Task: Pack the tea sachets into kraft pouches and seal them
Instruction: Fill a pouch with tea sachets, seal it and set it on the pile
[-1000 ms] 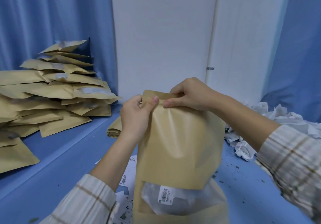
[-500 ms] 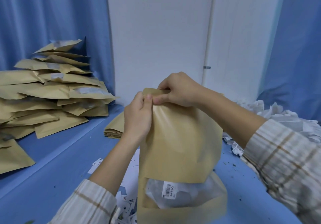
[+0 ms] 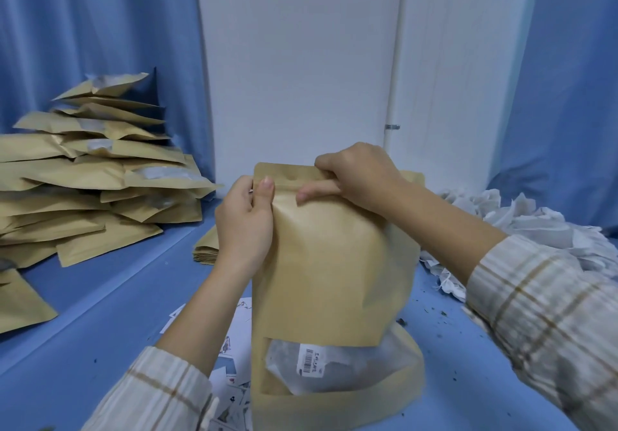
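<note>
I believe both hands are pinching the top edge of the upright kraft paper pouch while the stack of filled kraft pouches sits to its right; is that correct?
Not quite: in the head view the stack of filled kraft pouches sits to the left, not the right. The left hand and right hand do pinch the top edge of the upright kraft paper pouch.

Upright filled kraft pouch (image 3: pixel 327 263), windowed

Soft even light, slight blur, wide-angle edge distortion
</note>
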`<state>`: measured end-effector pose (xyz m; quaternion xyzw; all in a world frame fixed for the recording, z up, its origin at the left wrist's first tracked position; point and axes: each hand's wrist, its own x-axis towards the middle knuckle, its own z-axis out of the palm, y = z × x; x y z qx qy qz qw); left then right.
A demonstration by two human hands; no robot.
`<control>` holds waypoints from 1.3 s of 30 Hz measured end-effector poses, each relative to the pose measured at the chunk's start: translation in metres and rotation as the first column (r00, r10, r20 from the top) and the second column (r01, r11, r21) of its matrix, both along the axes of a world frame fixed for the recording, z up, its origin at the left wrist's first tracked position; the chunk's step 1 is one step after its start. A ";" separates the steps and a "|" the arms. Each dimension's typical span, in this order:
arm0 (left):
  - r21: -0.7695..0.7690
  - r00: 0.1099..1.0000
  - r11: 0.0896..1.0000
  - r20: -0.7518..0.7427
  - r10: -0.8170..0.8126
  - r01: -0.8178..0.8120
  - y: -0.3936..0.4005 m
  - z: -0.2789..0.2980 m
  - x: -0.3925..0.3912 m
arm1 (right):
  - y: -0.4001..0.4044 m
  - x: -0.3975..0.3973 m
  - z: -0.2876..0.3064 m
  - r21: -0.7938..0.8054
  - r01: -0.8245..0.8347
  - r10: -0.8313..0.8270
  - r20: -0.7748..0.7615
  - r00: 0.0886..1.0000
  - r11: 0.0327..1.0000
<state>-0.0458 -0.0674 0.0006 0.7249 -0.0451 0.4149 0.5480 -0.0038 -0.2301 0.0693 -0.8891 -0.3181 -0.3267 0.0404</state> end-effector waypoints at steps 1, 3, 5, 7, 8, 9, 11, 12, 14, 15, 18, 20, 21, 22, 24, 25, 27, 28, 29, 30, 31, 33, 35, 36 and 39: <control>-0.005 1.000 1.000 0.003 0.007 -0.007 0.004 -0.001 0.001 | -0.004 0.002 0.000 0.015 0.038 -0.038 -0.002 0.999 0.999; -0.014 1.000 1.000 -0.003 0.000 0.000 0.011 -0.002 0.001 | -0.010 0.004 -0.004 0.059 0.116 -0.116 -0.002 0.993 0.991; -0.015 1.000 1.000 -0.014 -0.016 0.016 0.010 -0.002 0.001 | -0.011 0.006 -0.008 0.084 0.140 -0.142 0.019 0.990 0.987; -0.017 1.000 1.000 -0.014 -0.007 0.007 0.008 -0.003 0.001 | -0.013 0.009 -0.009 0.091 0.137 -0.139 0.012 0.990 0.986; -0.020 1.000 1.000 -0.010 0.001 -0.001 0.008 -0.003 0.002 | -0.016 0.010 -0.009 0.105 0.136 -0.137 -0.002 0.991 0.985; -0.023 1.000 1.000 -0.005 0.013 -0.013 0.010 -0.003 0.002 | -0.020 0.012 -0.009 0.130 0.146 -0.145 -0.018 0.989 0.981; -0.023 1.000 1.000 0.005 0.020 -0.020 0.012 -0.003 0.003 | -0.025 0.014 -0.010 0.182 0.190 -0.190 -0.019 0.982 0.965; -0.017 1.000 1.000 0.009 0.015 -0.014 0.013 -0.002 0.004 | -0.027 0.016 -0.012 0.197 0.204 -0.207 -0.008 0.978 0.959; -0.006 1.000 1.000 0.009 0.018 -0.018 0.013 -0.002 0.005 | -0.030 0.018 -0.015 0.234 0.195 -0.192 -0.035 0.981 0.953; -0.008 1.000 1.000 0.006 0.027 -0.027 0.014 -0.003 0.006 | -0.033 0.020 -0.015 0.259 0.192 -0.182 -0.063 0.981 0.947; -0.028 0.999 0.999 -0.017 0.036 -0.036 0.023 -0.005 0.010 | -0.041 0.025 -0.016 0.298 0.227 -0.204 -0.105 0.973 0.927; -0.027 0.999 0.999 -0.031 0.028 -0.029 0.027 -0.006 0.013 | -0.043 0.028 -0.018 0.289 0.250 -0.223 -0.124 0.967 0.924; -0.020 0.999 0.999 -0.035 0.028 -0.029 0.027 -0.007 0.014 | -0.043 0.028 -0.019 0.268 0.266 -0.236 -0.139 0.962 0.926; -0.010 0.999 1.000 -0.037 0.028 -0.028 0.026 -0.007 0.015 | -0.043 0.027 -0.018 0.235 0.286 -0.256 -0.149 0.955 0.929; 0.003 0.999 1.000 -0.045 0.013 -0.013 0.021 -0.008 0.016 | -0.035 0.022 -0.014 0.180 0.294 -0.267 -0.160 0.950 0.939; 0.002 0.999 1.000 -0.048 -0.005 0.005 0.016 -0.009 0.016 | -0.025 0.020 -0.012 0.182 0.261 -0.232 -0.163 0.959 0.948; -0.024 0.997 0.998 -0.049 -0.056 0.055 0.004 -0.008 0.017 | 0.006 0.014 -0.012 0.224 0.192 -0.162 -0.147 0.976 0.955; -0.038 0.996 0.997 -0.049 -0.070 0.069 -0.001 -0.006 0.017 | 0.023 0.011 -0.013 0.226 0.187 -0.168 -0.098 0.981 0.956; -0.054 0.996 0.996 -0.050 -0.075 0.072 -0.005 -0.004 0.017 | 0.036 0.009 -0.015 0.205 0.198 -0.199 -0.015 0.980 0.959; -0.078 0.995 0.994 -0.055 -0.080 0.076 -0.007 -0.003 0.017 | 0.045 0.008 -0.016 0.176 0.224 -0.239 0.068 0.969 0.959; -0.108 0.994 0.990 -0.058 -0.096 0.090 -0.008 -0.002 0.017 | 0.050 0.007 -0.015 0.156 0.249 -0.269 0.126 0.955 0.956; -0.148 0.991 0.983 -0.059 -0.120 0.111 -0.005 -0.002 0.017 | 0.052 0.009 -0.011 0.138 0.270 -0.290 0.157 0.944 0.953; -0.138 0.992 0.985 -0.057 -0.109 0.101 -0.005 -0.002 0.017 | 0.055 0.011 -0.009 0.145 0.256 -0.275 0.131 0.952 0.956; -0.132 0.992 0.986 -0.060 -0.113 0.104 -0.007 -0.002 0.018 | 0.059 0.012 -0.009 0.156 0.237 -0.256 0.116 0.960 0.959; -0.151 0.988 0.978 -0.036 -0.149 0.142 -0.015 -0.003 0.018 | 0.065 0.012 -0.012 0.179 0.178 -0.202 0.122 0.972 0.968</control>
